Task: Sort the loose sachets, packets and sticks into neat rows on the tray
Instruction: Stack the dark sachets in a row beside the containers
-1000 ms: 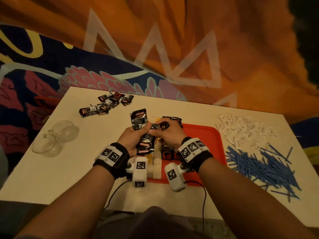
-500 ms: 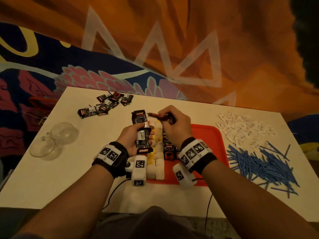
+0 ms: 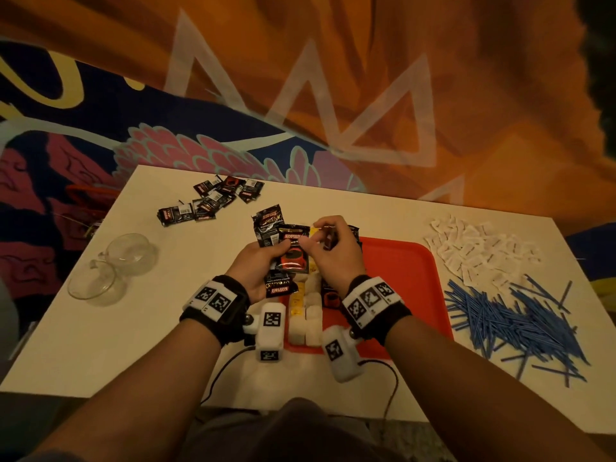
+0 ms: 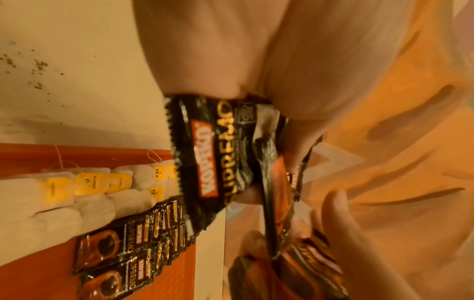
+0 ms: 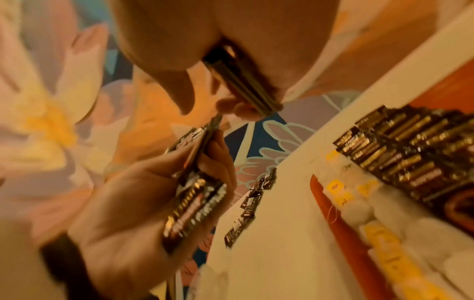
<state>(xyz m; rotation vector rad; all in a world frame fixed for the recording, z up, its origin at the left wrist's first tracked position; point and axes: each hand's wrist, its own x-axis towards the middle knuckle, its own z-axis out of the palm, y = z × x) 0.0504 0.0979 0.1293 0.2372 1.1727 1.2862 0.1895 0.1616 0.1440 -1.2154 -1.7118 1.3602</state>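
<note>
Moved: since half a second ago I've brought my right hand [image 3: 336, 251] back to the fan
Hands: left hand [image 3: 256, 266] grips fanned coffee packets [image 3: 293, 251]; right pinches one, holding others
Packets: upright above tray [image 3: 410, 261]
Next: coffee row [image 4: 128, 249] lies just right, lengthwise towards me

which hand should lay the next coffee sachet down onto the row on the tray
Right. The right hand already pinches sachets directly above the coffee row on the red tray; the left hand is occupied holding the stack of sachets.
</note>
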